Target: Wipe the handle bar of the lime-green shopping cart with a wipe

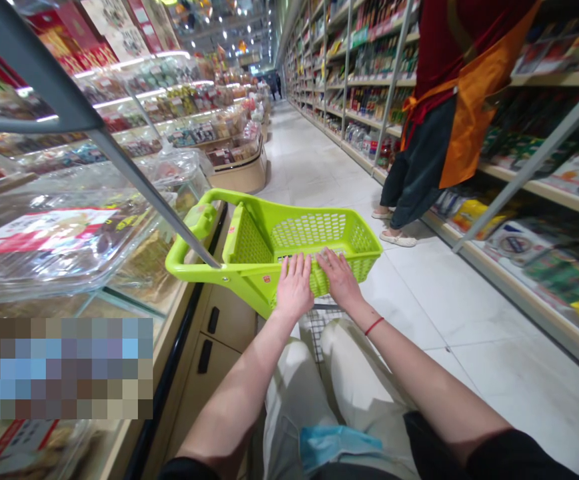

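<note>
A bright green plastic shopping cart point(249, 280) stands crosswise in front of me, its perforated basket pointing right. My left hand point(295, 287) rests on the near rim of the basket, fingers stretched out over the edge. Just right of it lies my right hand point(338, 277) on the same rim, its fingers also extended; a thin red string circles that wrist. Neither hand holds any item. The basket's bottom is mostly hidden behind the near wall. A blue face mask point(337, 443) lies on my lap.
Display counters with packaged food point(69, 233) line the left side. At right, a person in an orange apron point(474, 113) stands beside tall stocked shelves point(549, 180). A tiled aisle point(304, 147) runs ahead, with distant people. A gray pole crosses the upper left.
</note>
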Tool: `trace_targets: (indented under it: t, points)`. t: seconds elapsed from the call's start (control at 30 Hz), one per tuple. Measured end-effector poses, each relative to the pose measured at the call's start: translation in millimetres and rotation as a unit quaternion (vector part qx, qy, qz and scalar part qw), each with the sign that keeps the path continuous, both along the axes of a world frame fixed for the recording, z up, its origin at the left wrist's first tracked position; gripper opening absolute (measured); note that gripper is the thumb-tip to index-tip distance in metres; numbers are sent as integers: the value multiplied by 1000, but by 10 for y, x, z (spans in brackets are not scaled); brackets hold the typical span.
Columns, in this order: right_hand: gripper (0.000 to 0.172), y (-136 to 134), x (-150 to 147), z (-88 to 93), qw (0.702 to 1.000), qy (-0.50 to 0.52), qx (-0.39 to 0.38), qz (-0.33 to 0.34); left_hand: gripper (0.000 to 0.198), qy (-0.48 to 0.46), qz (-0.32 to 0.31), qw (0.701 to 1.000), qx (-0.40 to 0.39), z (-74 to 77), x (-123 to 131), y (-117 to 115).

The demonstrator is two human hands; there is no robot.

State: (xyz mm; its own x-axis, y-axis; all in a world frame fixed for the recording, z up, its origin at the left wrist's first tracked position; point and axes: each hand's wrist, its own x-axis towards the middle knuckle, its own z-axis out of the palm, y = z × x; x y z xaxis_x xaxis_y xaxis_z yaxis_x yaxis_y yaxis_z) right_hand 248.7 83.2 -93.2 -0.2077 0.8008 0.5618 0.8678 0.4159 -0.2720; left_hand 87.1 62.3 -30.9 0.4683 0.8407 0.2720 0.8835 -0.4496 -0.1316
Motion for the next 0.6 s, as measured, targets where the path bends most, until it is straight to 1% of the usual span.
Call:
trace_targets:
  t: [0.1,0.2,0.3,0.37,0.43,0.6]
  points:
    - [74,34,311,-80,1000,-10,4,-18,82,-7,-3,1000,6,-7,-2,3]
    - [77,63,605,-129,998,-7,5,-55,81,-10,-6,1000,10,-9,-4,9]
    - [78,78,728,-145,995,18,-6,-99,80,-10,-6,1000,12,-5,-4,11]
    - [81,77,658,-135,992,44,-14,-121,81,-11,-7,1000,15,-6,0,9]
    - [82,65,474,-109,990,63,-18,-124,82,-14,-9,1000,17,-14,3,8]
    - [78,-5,-111,-22,997,62,-24,-47,84,-14,-12,1000,14,-47,-2,15]
